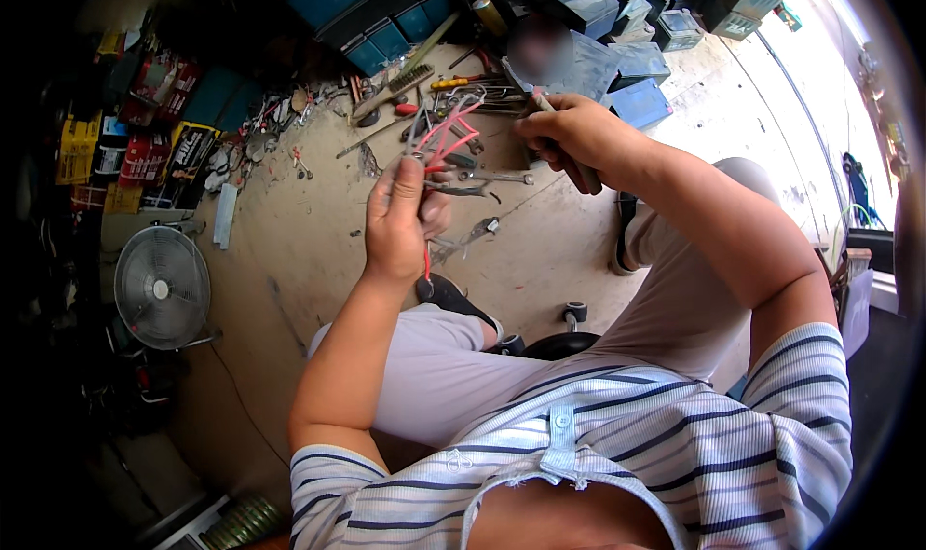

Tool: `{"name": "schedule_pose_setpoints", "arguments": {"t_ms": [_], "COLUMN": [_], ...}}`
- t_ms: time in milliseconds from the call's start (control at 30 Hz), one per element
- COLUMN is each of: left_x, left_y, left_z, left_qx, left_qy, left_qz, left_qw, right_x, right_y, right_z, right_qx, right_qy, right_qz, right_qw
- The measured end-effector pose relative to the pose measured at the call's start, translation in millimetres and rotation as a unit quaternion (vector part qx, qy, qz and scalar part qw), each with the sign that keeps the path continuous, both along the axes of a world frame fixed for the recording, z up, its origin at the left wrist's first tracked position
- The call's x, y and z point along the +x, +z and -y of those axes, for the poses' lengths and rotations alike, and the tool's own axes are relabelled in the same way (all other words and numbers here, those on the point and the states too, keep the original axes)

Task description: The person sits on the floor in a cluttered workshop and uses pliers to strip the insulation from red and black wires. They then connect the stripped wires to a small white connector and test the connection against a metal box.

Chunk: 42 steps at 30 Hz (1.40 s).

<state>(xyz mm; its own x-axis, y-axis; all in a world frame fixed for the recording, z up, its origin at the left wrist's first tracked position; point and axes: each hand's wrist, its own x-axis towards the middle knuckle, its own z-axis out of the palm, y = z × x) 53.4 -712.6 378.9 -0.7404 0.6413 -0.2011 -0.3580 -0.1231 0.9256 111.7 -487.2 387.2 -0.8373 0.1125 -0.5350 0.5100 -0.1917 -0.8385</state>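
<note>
My left hand (405, 212) is closed round a bundle of red and grey wires (446, 143). The loops stick up above the thumb, and one red end hangs below the fist. My right hand (576, 137) grips a slim grey-brown bar-like tool (586, 178). Its lower end shows under the palm and its other end pokes out above the fingers; its kind I cannot make out. The two hands are apart, the right one a little farther and higher. Beneath them on the floor lie a wrench (502, 178) and dark-handled pliers (458, 191).
Beyond my hands lie a wire brush (405, 81), a yellow-handled tool (449, 84) and several other tools. Used batteries (637, 103) stand at the far right, blue-black crates (376, 19) at the far side. A round fan (162, 288) and boxes (145, 159) are at left. My shoe (455, 301) rests nearby.
</note>
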Motion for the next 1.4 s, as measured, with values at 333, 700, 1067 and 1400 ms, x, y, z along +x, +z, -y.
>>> {"name": "schedule_pose_setpoints", "arguments": {"t_ms": [333,700,1067,1400], "left_x": [-10.8,-8.1,-8.7,-13.6], "left_y": [5.5,8.1,5.0,-2.7], "left_z": [2.7,3.4,2.2,-1.8], "left_qx": [0.118,0.094,0.114,0.137], "left_qy": [-0.057,-0.085,-0.053,0.024], "left_qz": [0.150,0.139,0.134,0.212], "left_qw": [0.980,0.982,0.983,0.967], "right_x": [-1.9,-3.6,-4.9,-0.7], "right_y": [-3.4,-6.4,-10.9,-8.8], "right_z": [1.6,-1.5,-1.5,11.9], "right_qx": [-0.024,-0.115,-0.028,0.131], "right_qy": [-0.055,-0.042,0.017,0.045], "right_qz": [-0.035,-0.017,-0.026,-0.075], "right_qw": [0.998,0.992,0.999,0.988]}}
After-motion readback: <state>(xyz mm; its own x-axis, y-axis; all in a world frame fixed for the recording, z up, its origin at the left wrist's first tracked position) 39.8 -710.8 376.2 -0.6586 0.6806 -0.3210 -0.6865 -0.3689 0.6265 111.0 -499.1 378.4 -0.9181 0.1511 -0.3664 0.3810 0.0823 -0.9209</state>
